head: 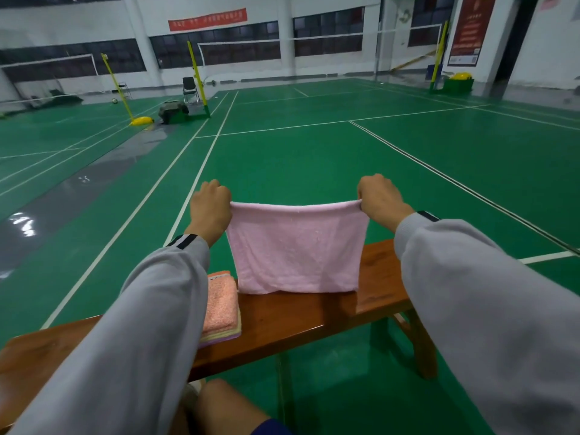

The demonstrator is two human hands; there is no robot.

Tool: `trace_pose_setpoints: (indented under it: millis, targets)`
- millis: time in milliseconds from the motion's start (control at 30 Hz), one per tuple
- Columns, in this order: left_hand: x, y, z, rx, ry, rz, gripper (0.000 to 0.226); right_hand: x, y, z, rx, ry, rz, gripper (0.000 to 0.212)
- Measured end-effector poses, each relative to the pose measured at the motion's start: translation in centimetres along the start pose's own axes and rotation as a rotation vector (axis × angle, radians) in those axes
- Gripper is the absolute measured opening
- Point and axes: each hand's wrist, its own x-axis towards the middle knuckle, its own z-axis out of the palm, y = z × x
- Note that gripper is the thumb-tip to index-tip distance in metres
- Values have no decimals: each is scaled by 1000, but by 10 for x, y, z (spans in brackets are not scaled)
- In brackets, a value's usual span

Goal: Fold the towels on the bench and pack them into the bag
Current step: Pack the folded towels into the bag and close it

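A pale pink towel (296, 249) hangs stretched between my hands above the brown wooden bench (282, 315). Its lower edge touches the bench top. My left hand (211, 208) is closed on the towel's upper left corner. My right hand (381, 199) pinches the upper right corner. A stack of folded towels (221, 306), orange on top with yellow and purple layers beneath, lies on the bench left of the pink towel, partly hidden by my left sleeve. No bag is in view.
The bench stands on a green badminton court floor (314, 158) with white lines. My knee (226, 406) shows at the bottom, in front of the bench. Net posts (198, 80), a chair (190, 89) and a dark bundle (172, 111) stand far off.
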Motion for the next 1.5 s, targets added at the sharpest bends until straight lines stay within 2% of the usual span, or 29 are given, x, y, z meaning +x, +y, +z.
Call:
trace_pose_setpoints:
  millis: [233,600,733,833,933,1033,1133,1200,1300,1400,1500]
  targets:
    - [-2,-4,0,-9,18,-6,14,10,-2,10,76,23,82,15]
    - [-8,-18,18,4,20,-34,9,15,-13,22,60,12,59,17]
    - [-5,-18,17,-87,-14,-53,7,23,-16,23,82,20,69,22]
    - [7,-20,22,-255,-46,-173,9,38,-10,24,273,68,187,24]
    - [28,-22,26,-576,-96,-341,19,48,-1,16,463,153,303,28]
    - [47,-17,20,-1059,19,-533,17,61,6,5,679,242,419,25]
    - [52,0,6,-1424,115,-561,7,75,14,5,978,298,525,16]
    - [46,7,7,-1475,125,-536,6,70,13,6,1099,334,539,6]
    - [25,7,29,-1490,52,-532,15,45,9,15,1378,329,566,1]
    - [-9,12,55,-1425,27,-574,22,18,16,50,1611,281,646,5]
    - [-47,23,80,-1449,10,-687,26,-12,20,96,1673,224,793,19]
